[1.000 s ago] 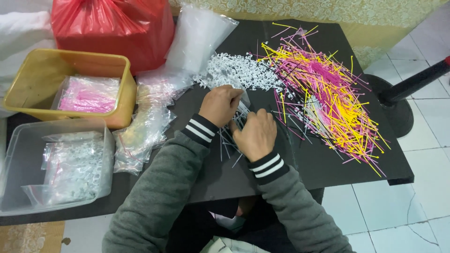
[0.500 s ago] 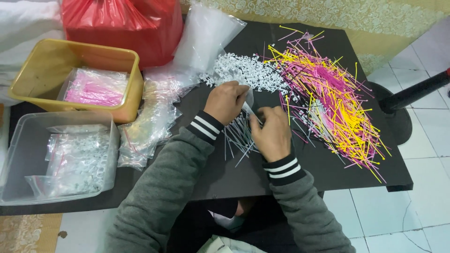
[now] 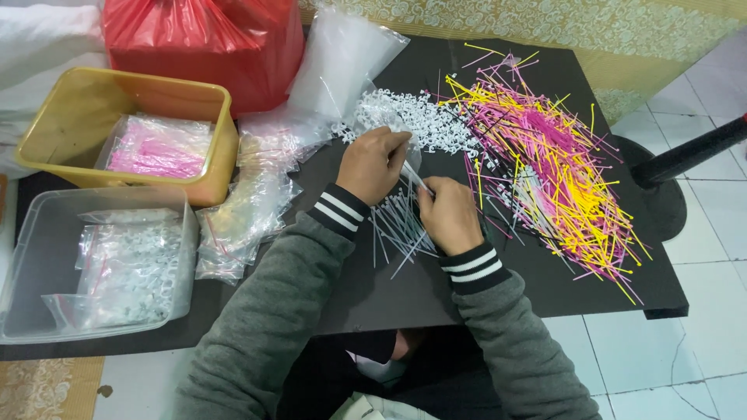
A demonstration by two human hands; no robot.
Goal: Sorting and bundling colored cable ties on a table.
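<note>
My left hand [image 3: 375, 164] and my right hand [image 3: 449, 213] meet over the middle of a black table [image 3: 389, 288], and together they pinch a thin white plastic stick [image 3: 415, 178] between the fingertips. Just below the hands lies a loose bunch of white sticks [image 3: 395, 225]. A heap of small white plastic pieces [image 3: 420, 120] sits beyond the left hand. To the right spreads a large tangle of pink and yellow sticks [image 3: 548, 159]. Both forearms wear grey sleeves with black and white striped cuffs.
A yellow bin [image 3: 54, 132] at the left holds a bag of pink sticks [image 3: 159, 148]. A clear tub [image 3: 31, 264] holds bagged white pieces. Filled clear bags [image 3: 249, 202] lie between them and my hands. A red plastic bag [image 3: 206, 43] stands behind. White tiled floor [image 3: 700, 342] on the right.
Both hands stayed together over the table's middle while the view shifted slightly. The right hand drew back a little toward me, and the white stick now shows between the fingertips.
</note>
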